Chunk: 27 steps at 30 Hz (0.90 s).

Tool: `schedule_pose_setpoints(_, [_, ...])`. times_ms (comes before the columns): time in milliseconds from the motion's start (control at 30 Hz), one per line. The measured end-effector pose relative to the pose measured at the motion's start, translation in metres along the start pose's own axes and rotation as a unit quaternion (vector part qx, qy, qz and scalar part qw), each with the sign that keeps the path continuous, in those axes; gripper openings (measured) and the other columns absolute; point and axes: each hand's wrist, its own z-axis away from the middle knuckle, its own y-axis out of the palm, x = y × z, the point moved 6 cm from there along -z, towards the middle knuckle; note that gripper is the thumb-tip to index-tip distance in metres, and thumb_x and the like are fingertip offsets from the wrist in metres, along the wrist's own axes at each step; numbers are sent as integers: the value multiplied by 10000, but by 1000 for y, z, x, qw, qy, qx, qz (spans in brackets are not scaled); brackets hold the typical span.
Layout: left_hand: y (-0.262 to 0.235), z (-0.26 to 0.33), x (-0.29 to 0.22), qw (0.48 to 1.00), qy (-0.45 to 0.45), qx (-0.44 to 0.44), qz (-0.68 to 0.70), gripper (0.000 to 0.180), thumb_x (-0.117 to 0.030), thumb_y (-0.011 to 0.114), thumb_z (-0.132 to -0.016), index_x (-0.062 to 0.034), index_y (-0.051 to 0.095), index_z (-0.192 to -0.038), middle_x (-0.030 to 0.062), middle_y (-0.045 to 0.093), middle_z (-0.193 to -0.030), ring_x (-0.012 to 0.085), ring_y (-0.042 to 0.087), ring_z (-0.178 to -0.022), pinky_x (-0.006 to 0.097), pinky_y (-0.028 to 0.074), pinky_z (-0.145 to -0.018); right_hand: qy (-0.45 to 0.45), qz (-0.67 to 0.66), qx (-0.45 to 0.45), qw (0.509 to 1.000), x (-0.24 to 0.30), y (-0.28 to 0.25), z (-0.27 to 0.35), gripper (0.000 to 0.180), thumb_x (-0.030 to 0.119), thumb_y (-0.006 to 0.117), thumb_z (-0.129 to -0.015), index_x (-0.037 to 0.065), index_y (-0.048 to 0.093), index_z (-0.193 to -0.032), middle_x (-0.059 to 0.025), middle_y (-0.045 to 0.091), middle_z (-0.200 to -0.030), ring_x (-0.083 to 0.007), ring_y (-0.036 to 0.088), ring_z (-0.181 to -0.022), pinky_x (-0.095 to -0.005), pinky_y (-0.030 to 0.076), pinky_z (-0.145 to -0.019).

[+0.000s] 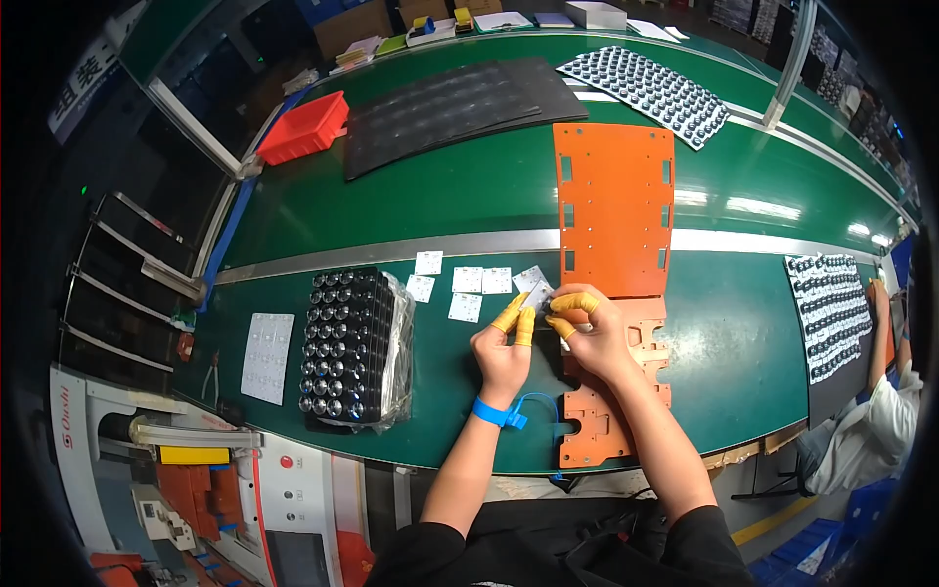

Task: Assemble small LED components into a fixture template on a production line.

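- The left hand [501,350] and the right hand [592,333] meet over the near part of the green table [743,333], their fingertips in yellow finger covers.
- Both hands pinch one small white square piece [541,293] between them, thumb and forefinger of each closed on its edges; the piece sits just above the fingertips, tilted.
- The left wrist wears a blue strap [494,413] with a thin blue cord trailing to the right.
- Under the right hand lies a long orange plate [614,196] with slots and holes, reaching from the near edge far across a metal strip [391,250] that runs left to right.
- Just left of the held piece, a few more white squares [468,284] lie flat on the table, close together.
- Further left stands a black tray of round shiny parts [347,342] in a clear bag, and beside it a white sheet [268,356].
- Far left sits a red bin [305,127]; next to it lie dark mats [450,103] and a tray of dark caps [650,93].
- At the right edge another person's arm [885,338] rests by a similar tray [829,313].
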Motion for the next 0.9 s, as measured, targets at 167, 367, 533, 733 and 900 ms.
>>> schedule_pose_setpoints(167, [1,0,0,1000,-8,0,-8,223,-34,657,-879,75,673,-1073,154,727,-922,119,674,-832,265,525,-723,-6,12,6,1000,-1,1,0,205,-122,696,-717,-5,647,-878,-105,648,-1011,-232,653,-922,-310,537,-793])
schedule_pose_setpoints(367, [0,-1,0,1000,-6,-3,-24,215,-24,658,-877,83,670,-1064,155,727,-909,129,683,-829,265,526,-713,-25,26,13,999,-1,3,0,197,-138,687,-718,-15,654,-868,-100,647,-1013,-223,657,-913,-304,568,-788])
schedule_pose_setpoints(533, [4,1,-2,1000,-13,0,-11,215,-18,658,-876,91,666,-1061,156,727,-903,129,685,-826,262,526,-710,-46,52,6,998,-4,5,2,211,-146,691,-713,-12,656,-872,-96,646,-1008,-221,659,-906,-292,571,-764])
schedule_pose_setpoints(733, [5,2,-3,1000,-21,0,-4,220,-19,654,-880,94,662,-1068,144,726,-897,124,677,-822,259,527,-711,-45,42,4,998,-2,3,2,181,-111,696,-715,-1,653,-852,-97,656,-994,-255,659,-899,-327,560,-736])
schedule_pose_setpoints(900, [4,3,-1,1000,-19,13,-3,253,3,620,-913,100,623,-1146,51,663,-959,70,587,-835,206,496,-717,-41,46,17,998,-3,2,2,186,-130,685,-714,-9,649,-851,-102,652,-1011,-245,665,-901,-319,571,-729])
